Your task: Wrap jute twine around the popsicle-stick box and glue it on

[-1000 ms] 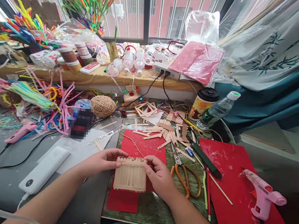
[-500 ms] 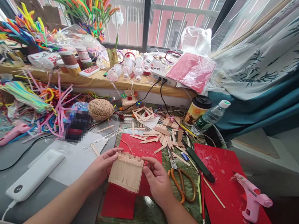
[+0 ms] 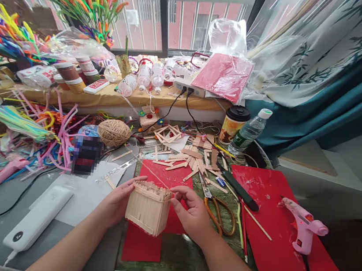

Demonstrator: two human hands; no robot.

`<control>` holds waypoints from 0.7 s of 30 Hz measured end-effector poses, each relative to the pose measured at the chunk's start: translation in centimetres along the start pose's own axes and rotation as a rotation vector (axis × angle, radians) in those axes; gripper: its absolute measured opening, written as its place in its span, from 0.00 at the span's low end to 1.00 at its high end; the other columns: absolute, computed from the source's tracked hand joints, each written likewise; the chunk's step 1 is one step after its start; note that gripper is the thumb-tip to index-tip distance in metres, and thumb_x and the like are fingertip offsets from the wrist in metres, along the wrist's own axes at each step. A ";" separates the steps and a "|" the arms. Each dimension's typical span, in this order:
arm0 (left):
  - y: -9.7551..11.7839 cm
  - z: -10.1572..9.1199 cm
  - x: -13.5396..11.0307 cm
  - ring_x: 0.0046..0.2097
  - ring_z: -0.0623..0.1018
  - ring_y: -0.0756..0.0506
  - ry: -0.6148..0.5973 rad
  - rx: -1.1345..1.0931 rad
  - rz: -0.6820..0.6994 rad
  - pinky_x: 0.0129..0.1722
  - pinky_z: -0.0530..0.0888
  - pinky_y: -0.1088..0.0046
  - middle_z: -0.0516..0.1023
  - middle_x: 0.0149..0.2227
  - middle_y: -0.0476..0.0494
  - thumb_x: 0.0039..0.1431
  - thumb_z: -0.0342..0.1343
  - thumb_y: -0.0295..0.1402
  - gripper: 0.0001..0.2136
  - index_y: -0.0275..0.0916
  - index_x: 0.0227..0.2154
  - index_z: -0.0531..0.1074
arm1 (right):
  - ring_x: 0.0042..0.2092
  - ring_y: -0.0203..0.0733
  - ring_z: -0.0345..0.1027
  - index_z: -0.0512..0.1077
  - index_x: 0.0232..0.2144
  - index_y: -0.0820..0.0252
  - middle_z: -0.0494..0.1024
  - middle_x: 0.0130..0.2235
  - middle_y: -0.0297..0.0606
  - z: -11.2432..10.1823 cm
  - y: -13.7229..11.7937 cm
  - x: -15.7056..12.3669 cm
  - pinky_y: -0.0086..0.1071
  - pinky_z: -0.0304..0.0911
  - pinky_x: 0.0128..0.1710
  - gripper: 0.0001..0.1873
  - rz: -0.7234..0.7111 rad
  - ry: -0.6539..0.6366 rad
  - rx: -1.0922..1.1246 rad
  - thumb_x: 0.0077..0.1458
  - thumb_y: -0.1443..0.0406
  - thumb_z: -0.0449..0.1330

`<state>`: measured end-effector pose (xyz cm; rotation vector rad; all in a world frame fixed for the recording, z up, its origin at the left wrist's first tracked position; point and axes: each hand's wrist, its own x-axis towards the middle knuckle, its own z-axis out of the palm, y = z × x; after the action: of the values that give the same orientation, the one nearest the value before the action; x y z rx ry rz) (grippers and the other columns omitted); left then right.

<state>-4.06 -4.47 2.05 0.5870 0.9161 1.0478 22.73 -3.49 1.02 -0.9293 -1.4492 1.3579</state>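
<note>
A small box of glued wooden craft sticks (image 3: 148,207) is held up above a red paper sheet (image 3: 158,181) on the green table. My left hand (image 3: 118,202) grips its left side with curled fingers. My right hand (image 3: 191,212) pinches its upper right corner between thumb and fingers. The box is tilted, so that one slatted side and its open top show.
Orange-handled scissors (image 3: 220,212) lie just right of my right hand. Loose craft sticks (image 3: 194,159) are piled behind. A pink glue gun (image 3: 302,227) rests on a second red sheet (image 3: 276,219). A white power bank (image 3: 38,217), a twine ball (image 3: 113,132), a cup (image 3: 233,124) and a bottle (image 3: 250,131) stand around.
The stick box has been lifted off the red sheet and turned, from lying flat to showing a corner and its open top. Both hands stayed on it.
</note>
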 end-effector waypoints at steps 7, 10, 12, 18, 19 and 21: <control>1.6 -0.4 -0.2 0.59 0.79 0.31 -0.122 0.041 0.019 0.55 0.76 0.59 0.78 0.61 0.31 0.62 0.65 0.42 0.28 0.39 0.63 0.72 | 0.45 0.43 0.74 0.74 0.47 0.54 0.79 0.42 0.39 -0.2 -0.7 -0.3 0.37 0.71 0.50 0.11 -0.066 -0.095 0.008 0.66 0.58 0.64; 1.2 0.0 -0.2 0.59 0.79 0.31 -0.139 0.024 0.024 0.55 0.77 0.59 0.78 0.61 0.31 0.62 0.65 0.42 0.27 0.39 0.62 0.74 | 0.45 0.43 0.75 0.75 0.45 0.55 0.80 0.42 0.39 -0.5 -1.0 -0.3 0.37 0.71 0.49 0.09 -0.075 -0.120 -0.001 0.65 0.58 0.65; 0.9 0.1 -0.2 0.58 0.80 0.32 -0.155 0.018 0.027 0.54 0.77 0.60 0.78 0.61 0.31 0.62 0.65 0.43 0.27 0.38 0.61 0.75 | 0.45 0.43 0.76 0.76 0.44 0.55 0.81 0.42 0.38 -0.7 -1.1 -0.3 0.38 0.71 0.50 0.09 -0.065 -0.161 0.036 0.65 0.58 0.66; 2.1 -0.7 0.0 0.54 0.83 0.34 -0.255 0.127 -0.011 0.54 0.78 0.63 0.81 0.58 0.30 0.57 0.69 0.45 0.30 0.37 0.60 0.76 | 0.46 0.45 0.77 0.79 0.41 0.53 0.82 0.42 0.37 -1.3 -1.7 0.1 0.42 0.70 0.54 0.07 -0.149 -0.372 0.012 0.62 0.59 0.69; 2.7 -0.7 0.1 0.55 0.82 0.33 -0.283 0.171 -0.018 0.54 0.78 0.62 0.81 0.58 0.30 0.57 0.69 0.45 0.31 0.37 0.60 0.77 | 0.48 0.45 0.77 0.79 0.41 0.52 0.83 0.42 0.37 -1.2 -1.8 0.2 0.44 0.69 0.56 0.07 -0.183 -0.389 -0.008 0.62 0.59 0.70; 4.4 -0.4 0.1 0.56 0.81 0.30 -0.342 0.281 -0.031 0.55 0.77 0.60 0.82 0.57 0.29 0.56 0.70 0.46 0.31 0.37 0.60 0.77 | 0.52 0.47 0.75 0.80 0.42 0.51 0.83 0.44 0.38 -1.1 -1.8 0.3 0.45 0.66 0.60 0.07 -0.255 -0.388 -0.041 0.61 0.60 0.71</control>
<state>-6.40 -2.61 5.25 0.9510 0.7696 0.7634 23.81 -3.09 2.86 -0.4970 -1.8235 1.3667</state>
